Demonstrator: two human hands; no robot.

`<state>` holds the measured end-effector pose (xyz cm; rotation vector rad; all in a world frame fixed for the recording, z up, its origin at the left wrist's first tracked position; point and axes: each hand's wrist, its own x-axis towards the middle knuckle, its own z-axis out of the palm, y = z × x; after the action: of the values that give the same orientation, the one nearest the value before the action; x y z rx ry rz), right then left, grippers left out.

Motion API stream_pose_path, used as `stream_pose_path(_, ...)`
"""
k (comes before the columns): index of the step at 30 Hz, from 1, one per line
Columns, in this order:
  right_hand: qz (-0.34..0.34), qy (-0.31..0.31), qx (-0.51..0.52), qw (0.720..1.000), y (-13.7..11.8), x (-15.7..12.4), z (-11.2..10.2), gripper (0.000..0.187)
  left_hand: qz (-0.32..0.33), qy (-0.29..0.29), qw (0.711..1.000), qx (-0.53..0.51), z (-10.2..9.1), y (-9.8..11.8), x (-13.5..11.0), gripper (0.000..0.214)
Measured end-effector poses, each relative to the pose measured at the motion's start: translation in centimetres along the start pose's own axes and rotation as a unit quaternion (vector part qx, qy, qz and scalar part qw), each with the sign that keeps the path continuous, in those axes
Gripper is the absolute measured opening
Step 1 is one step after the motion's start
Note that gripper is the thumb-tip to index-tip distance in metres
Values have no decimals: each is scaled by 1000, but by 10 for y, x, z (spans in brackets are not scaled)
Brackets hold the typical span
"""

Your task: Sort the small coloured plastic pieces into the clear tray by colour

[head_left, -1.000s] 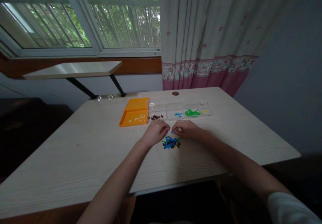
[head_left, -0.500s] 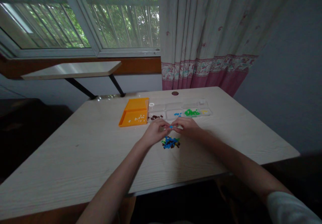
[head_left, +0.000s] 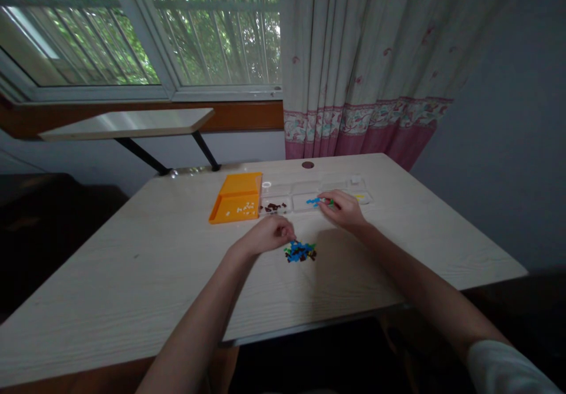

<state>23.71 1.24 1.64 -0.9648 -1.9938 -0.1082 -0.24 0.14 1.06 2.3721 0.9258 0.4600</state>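
My left hand (head_left: 272, 233) is at the far left edge of a mixed pile of small blue, dark brown, green and yellow pieces (head_left: 300, 251) on the table. Its fingers are bent together at the pile; whatever they pinch is too small to make out. Over the clear compartment tray (head_left: 298, 206) is my right hand (head_left: 344, 208), fingertips drawn together beside several small blue pieces (head_left: 313, 202). It covers most of the green pieces (head_left: 331, 203), and anything between its fingertips cannot be made out.
Left of the tray lies an open orange case (head_left: 234, 208) with several small white pieces in it. Dark brown pieces (head_left: 275, 207) and yellow pieces (head_left: 359, 197) sit in other tray compartments. A raised shelf (head_left: 132, 122) stands at the table's back left.
My hands were together above the pile around a small blue piece. The right hand has moved forward and right to the tray; the left has lowered slightly to the pile.
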Motion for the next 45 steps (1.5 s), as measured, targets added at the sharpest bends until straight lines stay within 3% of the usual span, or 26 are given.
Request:
stream_pose_path(8, 18, -6, -18, 1000, 6, -3, 4, 22, -16, -5, 1000, -7, 4, -4, 0, 13)
stream_pose_path(19, 155, -75, -84, 981, 31, -7, 14, 21, -25, -10, 1000, 16, 2, -2, 0, 15)
stream_pose_path(23, 168, -82, -80, 979, 33, -7, 15, 25, -15, -17, 1000, -3, 4, -4, 0, 13)
stream_pose_path(28, 129, -95, -39, 986, 22, -6, 16, 22, -29, -11, 998, -54, 9, -3, 0, 13)
stream_pose_path(31, 92, -121, -8, 988, 11, -8, 21, 19, -47, 21, 993, -107, 11, 2, 2, 13)
stream_pose_path(38, 59, -201, 45, 977, -17, -14, 32, 11, -79, 185, 955, -218, 15, 4, 9, 18)
stream_pose_path(45, 39, -161, 51, 985, -20, -15, 29, 15, -86, 213, 923, -308, 17, 4, 14, 25)
